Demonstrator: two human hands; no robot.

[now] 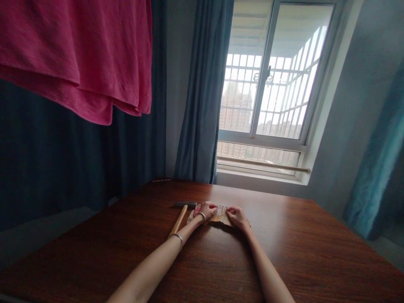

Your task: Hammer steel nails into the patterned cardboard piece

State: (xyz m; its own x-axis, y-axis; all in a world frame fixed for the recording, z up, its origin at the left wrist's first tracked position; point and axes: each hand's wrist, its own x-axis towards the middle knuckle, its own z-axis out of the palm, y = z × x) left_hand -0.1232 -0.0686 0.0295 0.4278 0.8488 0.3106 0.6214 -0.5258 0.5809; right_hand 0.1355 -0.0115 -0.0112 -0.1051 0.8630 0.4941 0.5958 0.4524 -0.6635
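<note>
A small tan, cardboard-like piece with a coloured print [218,218] lies on the table between my hands. Several thin, nail-like strips [222,208] stand in a row along its far side. My left hand [207,209] is pinched closed at the left end of the row. At the right end, my right hand [236,216] has its thumb and fingers pressed together. Whatever sits in either pinch is too small to make out. Left of my left hand lies a hammer [179,220] with a wooden handle and dark head, its lower handle partly behind my forearm.
The brown wooden table [290,248] spreads out under both arms. A pink cloth [94,63] hangs at upper left before dark blue curtains [198,92]. Beyond the table's far edge is a barred window [261,84], and another curtain [372,181] hangs at right.
</note>
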